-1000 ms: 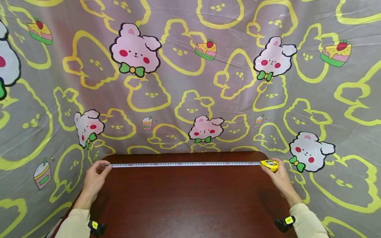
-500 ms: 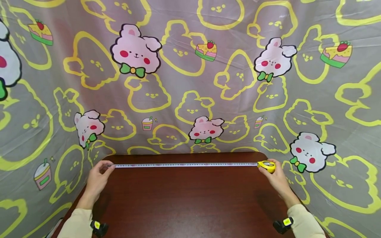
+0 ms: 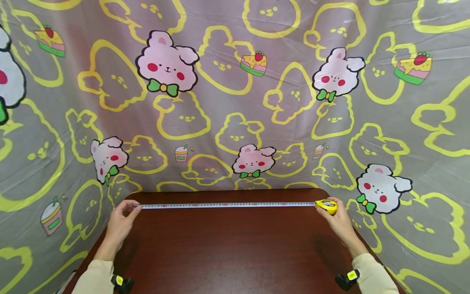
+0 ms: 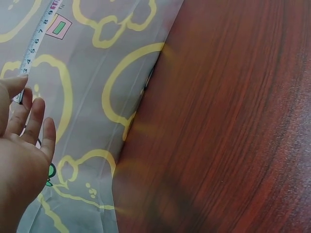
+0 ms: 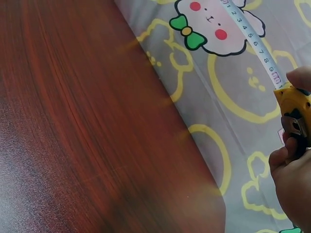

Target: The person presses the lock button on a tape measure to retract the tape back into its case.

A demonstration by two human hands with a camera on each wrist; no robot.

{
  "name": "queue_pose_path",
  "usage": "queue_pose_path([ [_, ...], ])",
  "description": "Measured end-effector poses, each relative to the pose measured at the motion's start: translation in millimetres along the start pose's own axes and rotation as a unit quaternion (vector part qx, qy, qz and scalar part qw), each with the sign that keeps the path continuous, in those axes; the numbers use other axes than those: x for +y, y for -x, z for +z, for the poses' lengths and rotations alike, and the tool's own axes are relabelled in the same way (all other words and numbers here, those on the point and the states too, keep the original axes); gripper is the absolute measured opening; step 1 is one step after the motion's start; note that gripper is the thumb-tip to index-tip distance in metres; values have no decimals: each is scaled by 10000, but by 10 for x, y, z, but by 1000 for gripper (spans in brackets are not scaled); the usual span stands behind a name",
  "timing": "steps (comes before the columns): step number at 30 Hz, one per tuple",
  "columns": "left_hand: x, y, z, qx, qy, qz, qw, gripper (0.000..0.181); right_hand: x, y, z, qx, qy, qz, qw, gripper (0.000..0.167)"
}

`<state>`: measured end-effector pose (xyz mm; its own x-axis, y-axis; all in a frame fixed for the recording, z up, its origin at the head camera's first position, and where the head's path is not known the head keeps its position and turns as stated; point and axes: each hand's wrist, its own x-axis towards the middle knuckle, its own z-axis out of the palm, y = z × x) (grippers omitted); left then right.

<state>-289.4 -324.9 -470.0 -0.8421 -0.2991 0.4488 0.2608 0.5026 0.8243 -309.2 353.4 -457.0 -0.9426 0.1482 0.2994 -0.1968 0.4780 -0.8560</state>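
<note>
A yellow tape measure (image 3: pixel 326 206) is gripped by my right hand (image 3: pixel 339 222) at the right of the head view. Its white blade (image 3: pixel 227 205) stretches straight across to my left hand (image 3: pixel 119 224), which pinches the end between thumb and index finger. In the left wrist view the blade's end (image 4: pixel 33 51) shows low numbers, and the other fingers of that hand (image 4: pixel 24 145) spread loosely. The right wrist view has the yellow case (image 5: pixel 295 109) in the right hand (image 5: pixel 296 182), thumb on top near the blade's mouth, with a metal clip on its side.
A dark reddish-brown wooden table (image 3: pixel 227 245) lies below the blade. Grey cloth (image 3: pixel 227 94) printed with rabbits and yellow outlines hangs at the back and both sides. Each wrist wears a black camera, on the left (image 3: pixel 121 283) and the right (image 3: pixel 346 279).
My right hand has moved a little to the left with the tape measure's case, so the span of blade is slightly shorter. The left hand shifted slightly right and keeps its pinch.
</note>
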Motion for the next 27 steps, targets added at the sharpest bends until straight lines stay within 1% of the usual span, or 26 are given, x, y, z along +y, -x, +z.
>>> queue_pose_path([
  [6, -6, 1, 16, 53, 73, 118, 9999, 18, -6, -4, 27, -140, -26, 50, 9999, 74],
  [13, 4, 19, 45, 4, 65, 65, 10000, 19, -4, 7, 38, -166, -48, 70, 9998, 74],
  [18, 26, 24, 59, -2, 120, 98, 9999, 19, -12, 16, 56, -137, -88, 66, 9998, 73],
  [27, 31, 22, 85, -93, -63, 14, 9999, 21, -38, 37, 98, -175, -157, 77, 9997, 73],
])
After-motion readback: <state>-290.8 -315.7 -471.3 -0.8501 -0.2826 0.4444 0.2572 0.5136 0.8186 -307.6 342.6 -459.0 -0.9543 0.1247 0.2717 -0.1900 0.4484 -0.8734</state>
